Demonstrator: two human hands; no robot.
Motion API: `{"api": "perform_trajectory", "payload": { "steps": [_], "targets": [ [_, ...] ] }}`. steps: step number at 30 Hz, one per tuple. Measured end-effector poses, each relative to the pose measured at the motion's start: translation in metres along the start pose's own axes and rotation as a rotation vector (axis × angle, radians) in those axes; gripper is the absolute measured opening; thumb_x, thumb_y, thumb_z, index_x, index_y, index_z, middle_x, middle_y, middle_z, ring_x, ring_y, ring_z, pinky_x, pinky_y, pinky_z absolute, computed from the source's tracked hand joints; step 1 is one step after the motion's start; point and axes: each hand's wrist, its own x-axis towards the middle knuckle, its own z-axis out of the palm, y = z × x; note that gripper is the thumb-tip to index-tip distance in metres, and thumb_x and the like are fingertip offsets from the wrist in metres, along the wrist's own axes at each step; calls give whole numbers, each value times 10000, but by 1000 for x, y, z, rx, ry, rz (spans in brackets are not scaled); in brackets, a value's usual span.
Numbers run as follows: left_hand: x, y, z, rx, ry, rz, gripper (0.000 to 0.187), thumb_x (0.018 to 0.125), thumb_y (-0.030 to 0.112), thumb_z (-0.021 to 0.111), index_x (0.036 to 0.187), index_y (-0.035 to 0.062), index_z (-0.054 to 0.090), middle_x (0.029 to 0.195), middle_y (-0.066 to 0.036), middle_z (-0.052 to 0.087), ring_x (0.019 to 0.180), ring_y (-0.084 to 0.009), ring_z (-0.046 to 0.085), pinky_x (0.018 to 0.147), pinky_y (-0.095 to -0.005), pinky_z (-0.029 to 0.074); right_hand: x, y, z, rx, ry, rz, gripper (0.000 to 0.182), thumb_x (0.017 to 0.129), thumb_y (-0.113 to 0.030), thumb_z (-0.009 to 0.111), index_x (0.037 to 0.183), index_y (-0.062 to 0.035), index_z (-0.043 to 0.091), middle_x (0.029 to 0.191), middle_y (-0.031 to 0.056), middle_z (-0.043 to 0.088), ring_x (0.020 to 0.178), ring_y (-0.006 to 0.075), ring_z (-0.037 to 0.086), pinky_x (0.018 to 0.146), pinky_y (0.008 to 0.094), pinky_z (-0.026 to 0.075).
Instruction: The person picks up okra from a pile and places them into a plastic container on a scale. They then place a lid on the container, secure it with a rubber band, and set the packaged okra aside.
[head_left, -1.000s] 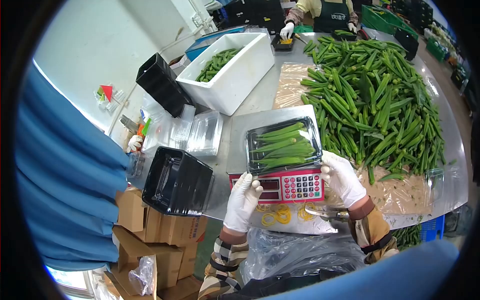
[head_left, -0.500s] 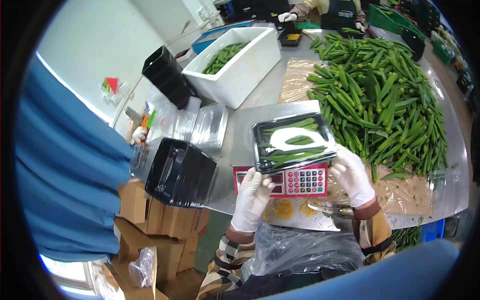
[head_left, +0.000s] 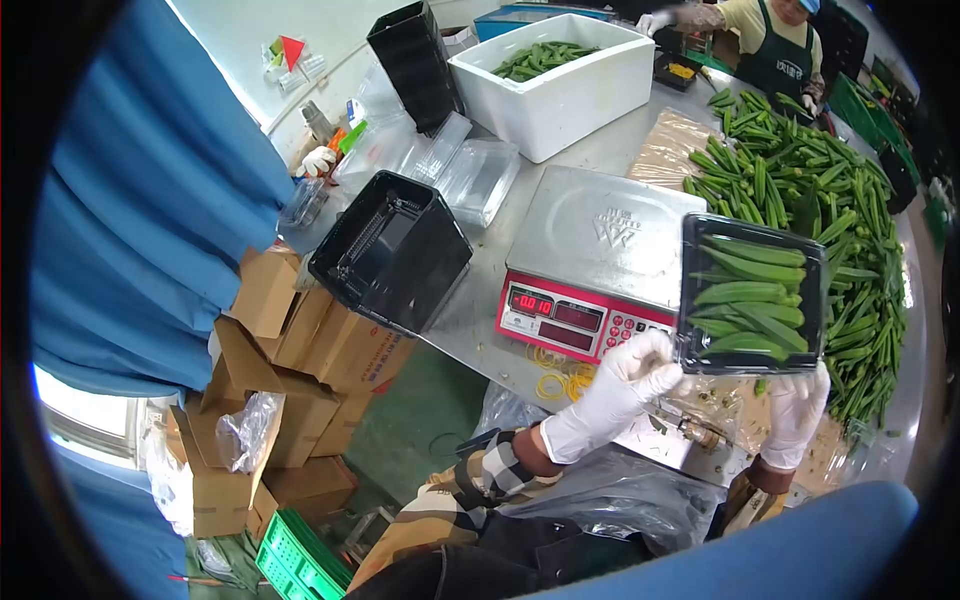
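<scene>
Both my hands, in white gloves, hold a black plastic tray of okra under what looks like a clear cover. My left hand grips its lower left corner, fingers pinched at the edge. At the lower right edge is my right hand, its fingers partly hidden behind the tray. The tray is tilted up, to the right of a red weighing scale with a bare metal plate and a lit display of -0.010. Yellow rubber bands lie below the scale.
A large okra pile covers the right of the table. A white foam box with okra stands behind. Stacked black trays and clear lids lie left. Cardboard boxes are on the floor. Across the table, a person wears an apron.
The okra tray has moved from over the scale plate to its right, in both my hands, uncovering the plate and display. My view has shifted left.
</scene>
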Motion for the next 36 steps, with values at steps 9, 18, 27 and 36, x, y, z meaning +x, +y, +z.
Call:
{"api": "perform_trajectory", "payload": {
  "steps": [9, 18, 27, 36],
  "targets": [
    [5, 27, -78, -1, 190, 103, 120, 976, 157, 636, 1043, 72, 583, 1027, -72, 670, 953, -211, 659, 903, -385, 535, 46, 85, 44, -307, 93, 214, 449, 918, -128, 670, 1315, 33, 536, 922, -30, 634, 613, 21, 479, 603, 201, 435],
    [18, 90, -100, 1009, 507, 312, 717, 942, 244, 688, 1503, 3, 313, 1442, -202, 458, 1326, -317, 477, 1086, -398, 411, 96, 84, 72, -1400, 40, -203, 551, 913, -162, 691, 1405, -16, 490, 1325, 150, 575, 1234, 243, 552, 1042, 362, 435],
    [81, 91, -78, 1689, 217, 229, 1044, 781, 397, 815, 1551, 20, 219, 1597, -259, 182, 1497, -379, 174, 1205, -437, 214, 145, 119, 70, -1751, -202, -366, 594, 930, -247, 664, 1433, -20, 445, 1411, 234, 498, 1302, 376, 477, 1092, 423, 378],
    [95, 74, -82, 1546, 282, 263, 816, 872, 326, 756, 1513, 33, 345, 1575, -276, 251, 1457, -366, 304, 1173, -412, 282, 140, 121, 52, -1286, -149, -84, 530, 1001, -94, 540, 1482, 47, 366, 1461, 156, 496, 1335, 215, 474, 1114, 314, 348]
  ]
}}
